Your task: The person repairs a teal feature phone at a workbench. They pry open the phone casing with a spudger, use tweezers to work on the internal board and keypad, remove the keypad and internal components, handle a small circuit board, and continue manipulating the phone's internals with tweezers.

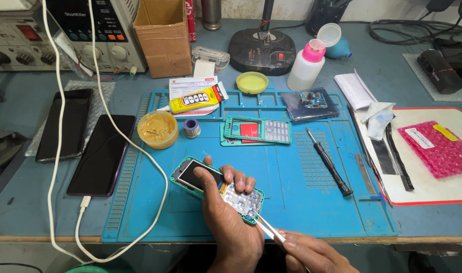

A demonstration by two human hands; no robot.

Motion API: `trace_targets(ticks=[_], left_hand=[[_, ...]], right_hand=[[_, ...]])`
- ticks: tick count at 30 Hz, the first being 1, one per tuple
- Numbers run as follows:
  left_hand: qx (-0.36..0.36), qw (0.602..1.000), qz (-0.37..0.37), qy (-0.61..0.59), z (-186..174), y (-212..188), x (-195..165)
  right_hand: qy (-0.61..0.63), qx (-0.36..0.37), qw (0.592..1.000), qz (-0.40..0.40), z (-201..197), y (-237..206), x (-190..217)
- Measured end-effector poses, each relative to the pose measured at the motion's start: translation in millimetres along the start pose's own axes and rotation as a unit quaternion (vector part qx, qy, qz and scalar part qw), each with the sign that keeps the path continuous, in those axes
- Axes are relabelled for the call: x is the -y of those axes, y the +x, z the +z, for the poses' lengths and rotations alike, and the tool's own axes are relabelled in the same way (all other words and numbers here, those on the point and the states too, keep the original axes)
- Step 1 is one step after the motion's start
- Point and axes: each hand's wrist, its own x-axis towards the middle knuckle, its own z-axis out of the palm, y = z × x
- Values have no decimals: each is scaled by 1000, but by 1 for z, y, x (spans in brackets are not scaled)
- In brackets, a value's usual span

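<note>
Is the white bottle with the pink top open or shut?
Open. The white bottle stands upright, and its round white cap is flipped back off the pink top.

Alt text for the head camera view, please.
A left hand holds an opened green keypad phone over a blue work mat while the right hand touches tweezers to its lower end. A screwdriver, a glue tube and two smartphones lie around.

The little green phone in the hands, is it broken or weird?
It looks taken apart, not smashed. The green phone in the left hand has no front cover, so its bare keypad sheet shows. The matching green cover lies apart on the blue mat. The right hand holds tweezers at its lower end.
</note>
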Motion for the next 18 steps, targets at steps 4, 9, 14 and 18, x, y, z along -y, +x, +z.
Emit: trace_targets(ticks=[4,9,14,18], left_hand=[[2,1000,3,-2,1,0,0],[5,1000,4,-2,0,1,0],[10,1000,7,1,-3,3,2],[89,996,-21,-14,-5,8,-2]], right_hand=[[14,-25,1000,-13,7,-5,-6],[36,-23,999,-31,7,-4,-7],[31,-24,999,-38,6,4,0],[155,-104,975,117,5,9,11]])
